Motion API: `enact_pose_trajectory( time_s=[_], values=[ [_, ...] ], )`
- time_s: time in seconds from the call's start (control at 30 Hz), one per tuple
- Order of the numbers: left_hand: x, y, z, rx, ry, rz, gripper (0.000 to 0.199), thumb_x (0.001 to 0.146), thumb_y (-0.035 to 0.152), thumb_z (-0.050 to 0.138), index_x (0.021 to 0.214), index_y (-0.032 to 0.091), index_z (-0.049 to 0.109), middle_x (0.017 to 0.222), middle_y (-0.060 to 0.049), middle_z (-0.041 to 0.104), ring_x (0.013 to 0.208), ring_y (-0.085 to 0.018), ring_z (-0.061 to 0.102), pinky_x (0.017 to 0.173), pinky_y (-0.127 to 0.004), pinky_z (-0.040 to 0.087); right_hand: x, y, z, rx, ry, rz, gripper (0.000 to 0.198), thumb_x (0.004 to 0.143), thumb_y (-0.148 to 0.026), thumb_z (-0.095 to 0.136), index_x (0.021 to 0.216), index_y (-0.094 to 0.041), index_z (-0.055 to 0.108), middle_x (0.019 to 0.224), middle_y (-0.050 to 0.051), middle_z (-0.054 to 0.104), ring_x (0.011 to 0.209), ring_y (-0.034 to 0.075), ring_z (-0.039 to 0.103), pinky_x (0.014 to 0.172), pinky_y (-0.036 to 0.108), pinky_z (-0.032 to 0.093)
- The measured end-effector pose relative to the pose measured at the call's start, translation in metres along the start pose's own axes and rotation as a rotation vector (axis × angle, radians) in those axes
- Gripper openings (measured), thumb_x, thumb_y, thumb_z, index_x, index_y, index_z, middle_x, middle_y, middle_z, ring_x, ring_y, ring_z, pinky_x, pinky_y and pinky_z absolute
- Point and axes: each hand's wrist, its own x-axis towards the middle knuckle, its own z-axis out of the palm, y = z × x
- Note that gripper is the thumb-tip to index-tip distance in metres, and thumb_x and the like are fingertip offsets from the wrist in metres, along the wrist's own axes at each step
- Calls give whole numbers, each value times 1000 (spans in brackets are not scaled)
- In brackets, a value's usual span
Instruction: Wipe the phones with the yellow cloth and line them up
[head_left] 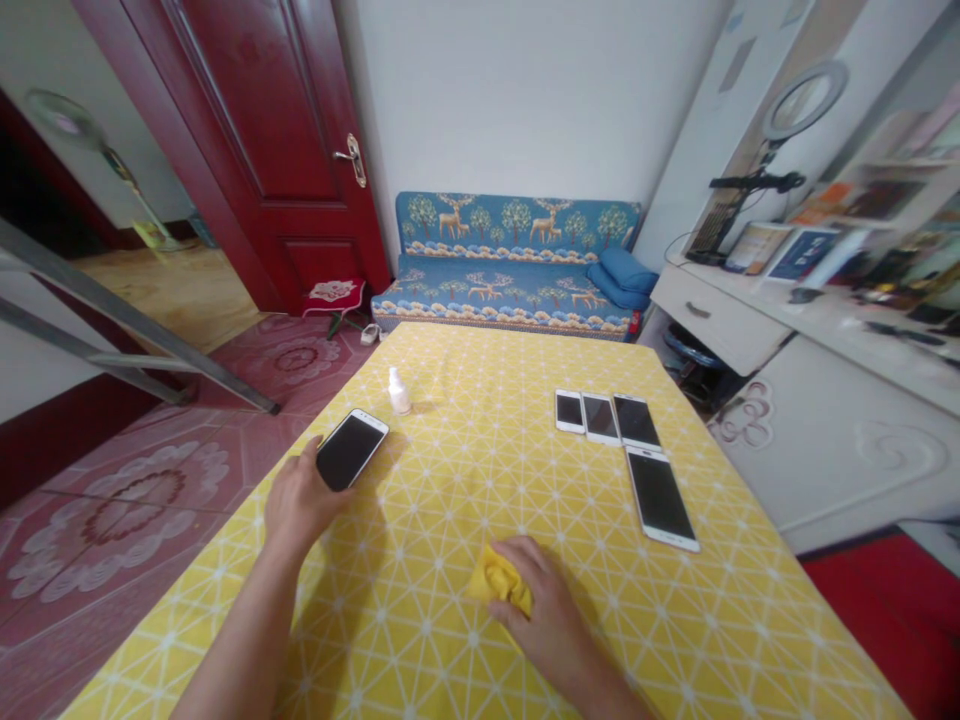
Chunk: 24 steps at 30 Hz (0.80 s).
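Flat, black-screened white phone (351,450), just nearer-left of white plastic bottle (399,396): likely slick, fragile; best held by edges; left hand (304,500) pinching near end. Crumpled yellow cloth (504,582), nearer-right of bottle: likely soft; bunched in right hand (541,598).

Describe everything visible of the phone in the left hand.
The smartphone has a white front border, rounded corners and a dark, blank screen facing up. It lies slanted, far end pointing away and rightward, near the white bottle. The left hand grips its near end, partly hiding it. Contact with the tablecloth is unclear.
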Motion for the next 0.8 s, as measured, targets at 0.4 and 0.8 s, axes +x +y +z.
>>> enact_pose_trajectory(
  time_s=[0.4,0.8],
  values=[
    [-103,113,58,-1701,-645,-533,41,69,38,77,102,20,62,82,0,67,63,-9,61,55,-18,46,6,18,0,220,315,129,40,79,-27,62,119,-21,60,123,11,61,113,25,58,97,42,47],
    [-111,110,67,-1943,-1238,-448,61,87,58,46,117,7,61,111,-18,68,104,-30,64,93,-41,46,13,21,-11,720,430,389,49,76,-41,68,119,-18,59,122,12,64,105,27,64,86,40,53]
  ],
)
